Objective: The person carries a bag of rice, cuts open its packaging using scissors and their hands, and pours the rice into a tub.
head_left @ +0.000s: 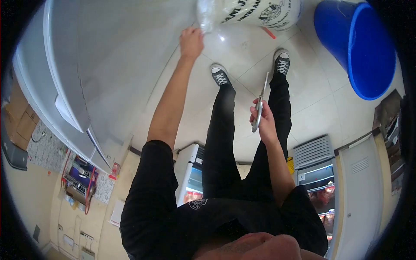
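Scissors [258, 113] are pointing away from the body in the head view; the right hand [267, 119] is gripping them by the handles, fingers curling round the metal, and the blades are seeming nearly together; the left hand [190, 42] is gripping, as it appears, the clear plastic end of a printed sack [251, 16], which is lying on the tiled floor [312, 82] beyond the feet; good handling probably means keeping that plastic taut, the blades clear of the left fingers and the tips away from the right trouser leg [279, 97] just beside them.

The top edge is cutting off the sack and part of its lettering; the left fingertips are hiding, so their exact hold is staying unclear; a red strip [269, 33] is showing beside the sack, its nature uncertain; the blue tub [331, 37] is standing well apart.
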Available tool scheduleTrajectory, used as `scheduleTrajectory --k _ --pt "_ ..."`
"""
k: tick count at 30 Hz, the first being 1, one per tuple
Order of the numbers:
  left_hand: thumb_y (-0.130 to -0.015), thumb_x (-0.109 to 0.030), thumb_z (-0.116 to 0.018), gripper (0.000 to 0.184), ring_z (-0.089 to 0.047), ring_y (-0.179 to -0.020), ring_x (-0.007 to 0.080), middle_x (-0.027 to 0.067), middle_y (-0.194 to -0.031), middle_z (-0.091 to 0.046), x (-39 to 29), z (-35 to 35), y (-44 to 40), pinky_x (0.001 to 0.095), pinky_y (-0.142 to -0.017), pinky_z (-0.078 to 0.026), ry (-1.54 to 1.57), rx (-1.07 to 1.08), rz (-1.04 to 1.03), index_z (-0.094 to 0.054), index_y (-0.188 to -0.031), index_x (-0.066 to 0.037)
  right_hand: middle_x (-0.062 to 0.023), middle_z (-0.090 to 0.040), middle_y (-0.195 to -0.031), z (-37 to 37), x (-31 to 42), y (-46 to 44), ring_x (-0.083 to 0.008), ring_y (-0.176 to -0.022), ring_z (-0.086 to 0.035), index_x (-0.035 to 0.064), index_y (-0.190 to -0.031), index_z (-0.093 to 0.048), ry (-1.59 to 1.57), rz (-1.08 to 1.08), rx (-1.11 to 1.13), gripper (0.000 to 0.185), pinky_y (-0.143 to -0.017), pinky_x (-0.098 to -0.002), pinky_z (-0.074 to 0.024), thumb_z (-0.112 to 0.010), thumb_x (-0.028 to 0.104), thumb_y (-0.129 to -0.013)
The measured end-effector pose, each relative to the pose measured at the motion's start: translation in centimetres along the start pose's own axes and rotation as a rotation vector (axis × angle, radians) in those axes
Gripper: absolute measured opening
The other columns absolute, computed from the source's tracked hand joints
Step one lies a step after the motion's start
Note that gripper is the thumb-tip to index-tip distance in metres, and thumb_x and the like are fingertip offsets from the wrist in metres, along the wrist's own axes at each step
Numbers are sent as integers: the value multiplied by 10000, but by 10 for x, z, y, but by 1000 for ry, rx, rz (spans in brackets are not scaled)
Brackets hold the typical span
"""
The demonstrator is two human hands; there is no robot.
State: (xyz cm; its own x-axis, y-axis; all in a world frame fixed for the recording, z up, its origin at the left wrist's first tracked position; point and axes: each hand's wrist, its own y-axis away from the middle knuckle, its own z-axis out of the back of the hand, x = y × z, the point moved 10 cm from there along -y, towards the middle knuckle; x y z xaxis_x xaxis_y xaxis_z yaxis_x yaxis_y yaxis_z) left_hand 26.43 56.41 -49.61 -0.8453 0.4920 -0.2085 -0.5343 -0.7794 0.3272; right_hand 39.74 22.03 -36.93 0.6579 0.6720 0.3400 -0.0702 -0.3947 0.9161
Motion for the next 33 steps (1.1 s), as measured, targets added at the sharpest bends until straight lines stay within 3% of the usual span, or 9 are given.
scheduleTrajectory --k 6,9,12,15,18,24,27,30,33 --pt "-886 -231 -679 210 -538 -1095 332 112 -1146 -584 -27 -6 4 456 -950 -464 236 -34 -45 -654 -1036 -86 30 -489 -765 16 1 -11 -73 -654 -522 84 -1170 -531 69 -45 0 242 -583 -223 -407 -636 200 -986" --pt "-891 -218 -674 232 -578 -1070 350 121 -1223 -585 5 -33 2 432 -913 -500 734 26 45 -642 -1074 -80 27 -510 -773 53 14 -20 -71 -650 -535 84 -1182 -533 54 -4 -28 238 -571 -224 -419 -631 186 -991" --pt "-909 -238 -661 273 -641 -988 302 129 -1148 -639 55 -58 22 388 -855 -530 827 97 332 -631 -1119 -67 31 -531 -786 96 21 -29 -74 -631 -548 95 -1202 -540 -17 -19 -92 251 -555 -230 -454 -634 189 -990" --pt "-926 -266 -649 294 -666 -869 205 109 -956 -688 115 -94 36 349 -789 -525 443 187 440 -640 -1126 -50 27 -524 -786 133 35 -31 -83 -632 -540 86 -1165 -545 -53 5 -173 238 -556 -232 -440 -649 187 -976" --pt "-983 -234 -620 242 -565 -736 105 21 -802 -591 115 -91 54 266 -701 -489 604 290 549 -649 -1116 -34 23 -522 -777 156 40 -32 -84 -634 -545 84 -1159 -545 -19 11 -223 238 -551 -230 -440 -653 187 -973" --pt "-1026 -237 -530 239 -440 -611 75 -25 -688 -468 110 -57 106 270 -589 -420 885 58 540 -676 -1054 -50 23 -517 -781 131 16 -40 -84 -636 -540 80 -1166 -545 -70 -9 -180 252 -542 -232 -426 -652 209 -978" --pt "-1046 -212 -488 243 -422 -624 57 -50 -687 -432 121 -58 134 256 -591 -409 1033 112 694 -669 -1054 -51 35 -512 -785 85 7 -50 -68 -653 -513 71 -1204 -547 -21 -6 -47 292 -582 -221 -415 -652 232 -984" --pt "-1020 -179 -512 233 -542 -738 128 18 -822 -554 123 -50 140 284 -678 -471 715 233 584 -631 -1175 -52 44 -476 -765 40 -3 -54 -59 -654 -474 90 -1222 -549 51 -20 54 305 -588 -219 -381 -643 266 -991" --pt "-964 -146 -573 356 -612 -980 267 135 -1095 -612 107 -17 133 364 -866 -501 291 -125 290 -556 -1305 -43 48 -472 -784 7 0 -50 -57 -685 -502 81 -1241 -521 135 3 141 307 -635 -222 -418 -585 285 -1021"
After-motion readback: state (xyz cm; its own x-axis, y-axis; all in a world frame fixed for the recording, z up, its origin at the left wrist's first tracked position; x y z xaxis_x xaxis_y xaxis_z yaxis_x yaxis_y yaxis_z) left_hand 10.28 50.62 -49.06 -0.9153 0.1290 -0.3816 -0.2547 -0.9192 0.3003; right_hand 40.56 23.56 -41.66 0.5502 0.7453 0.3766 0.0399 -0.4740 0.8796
